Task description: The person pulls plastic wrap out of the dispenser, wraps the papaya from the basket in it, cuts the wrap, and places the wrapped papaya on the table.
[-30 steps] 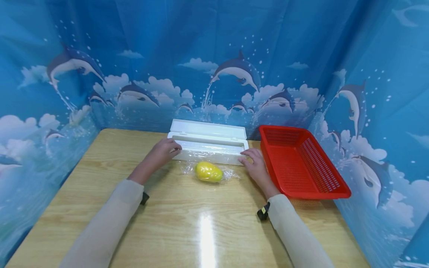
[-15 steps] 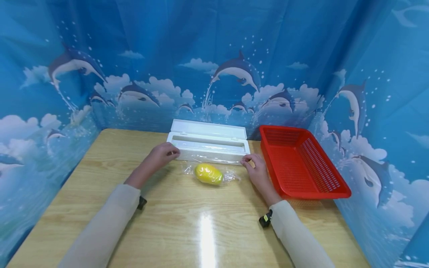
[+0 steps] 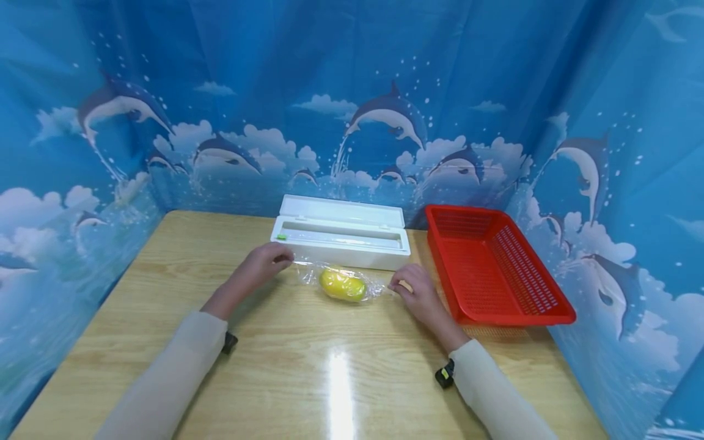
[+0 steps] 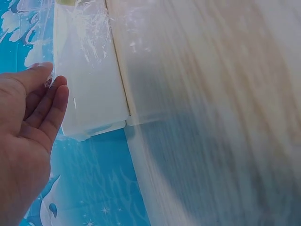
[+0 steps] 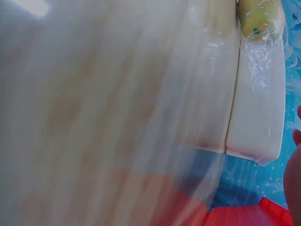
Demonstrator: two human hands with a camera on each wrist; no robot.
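A yellow mango (image 3: 342, 285) lies on the table in crinkled clear cling film (image 3: 310, 273), in front of a white cling-film box (image 3: 341, 255) with its lid up. My left hand (image 3: 266, 264) pinches the film's edge left of the mango, just off the box's front left corner. The left wrist view shows thumb and fingertips meeting on the film beside the box (image 4: 91, 89). To the right of the mango my right hand (image 3: 419, 294) pinches the film's other end. Only a little of the right hand (image 5: 294, 169) shows in the right wrist view, its fingertips cut off.
A red plastic basket (image 3: 473, 321) stands on the right, close to my right forearm. The wooden table (image 3: 286, 366) backs onto a blue dolphin-print curtain (image 3: 253, 91). A small green piece (image 3: 281, 237) sits at the left of the box's slot.
Both hands have come off the box's front edge towards me, the right one farther. The film that stretched across the box front now lies about the mango. The green piece has come into view.
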